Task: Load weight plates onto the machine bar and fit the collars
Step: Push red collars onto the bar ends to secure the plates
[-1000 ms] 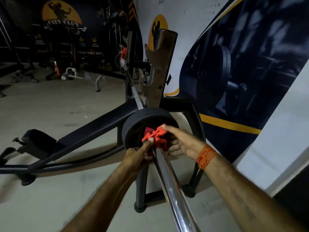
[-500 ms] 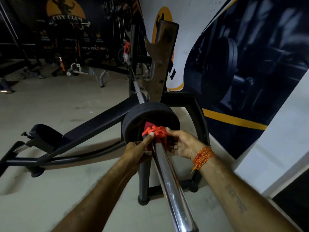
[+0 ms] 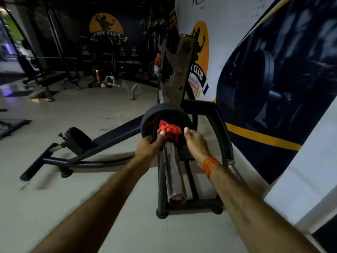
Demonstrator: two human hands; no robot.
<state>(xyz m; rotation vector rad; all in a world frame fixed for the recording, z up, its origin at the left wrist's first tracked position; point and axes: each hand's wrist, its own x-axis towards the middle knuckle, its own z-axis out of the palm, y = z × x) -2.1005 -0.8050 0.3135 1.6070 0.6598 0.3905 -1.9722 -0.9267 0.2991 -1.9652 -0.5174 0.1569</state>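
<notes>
A chrome bar sleeve (image 3: 173, 170) points toward me from the bench rack. A black weight plate (image 3: 165, 111) sits on it, and a red-orange collar (image 3: 170, 131) is pressed against the plate's face. My left hand (image 3: 148, 147) is at the collar's left side with its thumb on the collar. My right hand (image 3: 196, 142) is at the collar's right side; its thumb tip stands just beside the collar with the fingers behind, and contact is unclear. An orange thread band (image 3: 210, 165) wraps my right wrist.
The black bench (image 3: 102, 141) stretches left from the plate, low over the floor. A rusty upright bar catch (image 3: 179, 70) rises behind the plate. The painted wall (image 3: 273, 88) stands close on the right. Other gym machines (image 3: 109, 81) fill the dark background.
The collar has slid up the sleeve to rest against the plate. My right hand has loosened from it, thumb now lifted beside it. The view has pulled back, showing the sleeve's end.
</notes>
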